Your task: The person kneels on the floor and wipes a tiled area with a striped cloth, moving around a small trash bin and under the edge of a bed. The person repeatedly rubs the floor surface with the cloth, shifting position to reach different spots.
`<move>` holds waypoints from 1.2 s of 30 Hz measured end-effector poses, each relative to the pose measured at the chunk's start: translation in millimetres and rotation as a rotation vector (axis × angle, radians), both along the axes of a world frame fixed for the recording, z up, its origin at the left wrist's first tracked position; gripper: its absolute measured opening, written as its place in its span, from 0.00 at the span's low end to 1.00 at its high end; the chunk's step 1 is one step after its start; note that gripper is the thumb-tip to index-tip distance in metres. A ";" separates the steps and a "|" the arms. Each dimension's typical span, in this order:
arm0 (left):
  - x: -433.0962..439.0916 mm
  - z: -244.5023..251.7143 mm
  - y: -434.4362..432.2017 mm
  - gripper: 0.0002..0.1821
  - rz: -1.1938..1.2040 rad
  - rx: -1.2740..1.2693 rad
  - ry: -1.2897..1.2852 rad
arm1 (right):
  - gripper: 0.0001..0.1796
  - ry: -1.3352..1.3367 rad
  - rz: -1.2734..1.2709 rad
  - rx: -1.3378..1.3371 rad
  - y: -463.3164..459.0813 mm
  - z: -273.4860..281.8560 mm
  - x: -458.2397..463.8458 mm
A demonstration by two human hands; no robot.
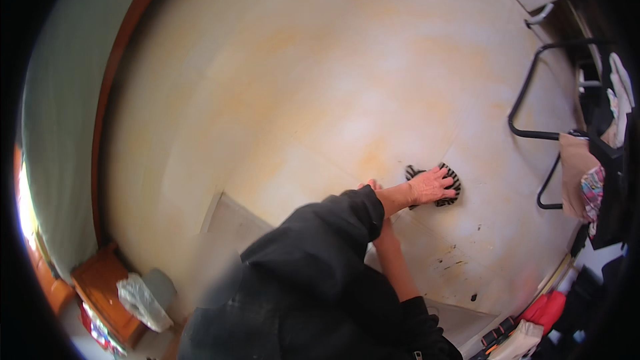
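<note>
My left hand (pixel 434 187) presses down on a black-and-tan striped cloth (pixel 452 187) that lies on the pale, mottled floor (pixel 310 90). The cloth shows on both sides of the hand. My left forearm crosses over my right one. Only some fingertips of my right hand (pixel 371 184) show past the dark left sleeve, low against the floor; the rest of that hand is hidden. Dark specks and smears (pixel 452 262) mark the floor below the cloth in the picture.
A black tubular metal frame (pixel 535 134) stands at the right, with fabric beside it. At lower right lie a red item (pixel 545 312) and other things. A wooden piece of furniture (pixel 105 290) and a clear plastic bag (pixel 142 302) are at lower left. Reddish-brown edging (pixel 100 160) runs up the left.
</note>
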State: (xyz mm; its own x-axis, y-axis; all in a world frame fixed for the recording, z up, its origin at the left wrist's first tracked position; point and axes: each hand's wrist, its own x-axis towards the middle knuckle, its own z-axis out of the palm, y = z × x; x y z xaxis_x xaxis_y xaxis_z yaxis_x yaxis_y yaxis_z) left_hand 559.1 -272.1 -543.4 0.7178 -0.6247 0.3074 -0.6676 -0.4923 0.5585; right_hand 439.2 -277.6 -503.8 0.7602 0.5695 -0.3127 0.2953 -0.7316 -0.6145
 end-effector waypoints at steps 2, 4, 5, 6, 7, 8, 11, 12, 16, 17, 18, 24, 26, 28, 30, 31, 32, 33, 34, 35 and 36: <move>-20.8 16.5 29.0 0.21 0.078 -0.121 0.173 | 0.20 -0.246 0.135 -0.087 2.4 -4.1 2.4; -51.4 27.3 93.0 0.27 0.278 -0.369 0.258 | 0.28 0.012 0.049 -0.212 7.9 -8.1 2.0; -66.7 30.9 130.6 0.31 0.401 -0.370 0.270 | 0.32 0.195 -0.036 -0.257 12.4 -9.9 1.2; -90.8 34.1 174.2 0.28 0.538 -0.374 0.257 | 0.36 0.117 0.028 -0.271 14.3 -9.0 -0.5; -116.3 36.0 219.4 0.28 0.643 -0.367 0.248 | 0.40 0.118 0.067 -0.337 16.9 -7.6 -2.0; -144.2 37.1 265.7 0.29 0.787 -0.368 0.273 | 0.40 0.087 0.078 -0.306 20.4 -5.9 -2.7; -231.3 30.6 375.1 0.32 1.226 -0.386 0.237 | 0.36 -0.021 0.089 -0.339 27.3 4.6 -3.1; -258.1 26.9 403.7 0.31 1.401 -0.251 0.233 | 0.34 -0.048 0.101 -0.378 30.8 7.3 -2.5; -285.1 -19.6 412.0 0.31 1.809 0.077 0.263 | 0.28 -0.045 0.108 -0.227 47.1 14.9 -9.1; -276.8 -30.2 391.6 0.30 1.729 0.058 0.212 | 0.28 -0.034 0.100 -0.131 52.3 14.6 -13.2; -265.6 -37.4 366.9 0.30 1.615 0.057 0.181 | 0.28 0.077 0.054 -0.124 56.4 14.8 -19.3; -152.5 -24.4 194.0 0.27 0.598 -0.052 0.249 | 0.27 0.247 -0.201 0.017 57.1 15.5 -44.3; -132.0 -15.0 176.1 0.29 0.555 -0.142 0.323 | 0.26 0.288 -0.307 0.162 38.9 15.5 -45.0; -130.0 -6.8 196.4 0.32 0.676 -0.323 0.243 | 0.24 0.301 -0.406 0.265 12.7 14.9 -45.6; -146.2 0.0 242.6 0.30 0.954 -0.341 0.151 | 0.23 0.312 -0.522 0.214 -14.7 11.3 -49.9; -156.5 2.0 277.7 0.29 1.080 -0.297 0.164 | 0.23 0.342 -0.576 0.207 -26.6 7.2 -53.5; -163.8 1.3 308.2 0.28 1.201 -0.394 0.162 | 0.22 0.319 -0.585 0.190 -36.6 2.2 -58.1; -166.9 -1.2 339.6 0.28 1.342 -0.310 0.205 | 0.22 0.317 -0.596 0.180 -44.6 -2.7 -64.0; -169.2 -6.7 356.8 0.29 1.422 -0.191 0.106 | 0.22 0.319 -0.621 0.172 -50.1 -7.4 -71.1; -168.6 -13.9 365.5 0.29 1.590 -0.081 0.154 | 0.21 0.344 -0.641 0.207 -52.3 -11.5 -78.8; -163.3 -22.9 362.6 0.29 1.484 -0.046 0.069 | 0.21 0.364 -0.679 0.249 -52.0 -14.4 -86.6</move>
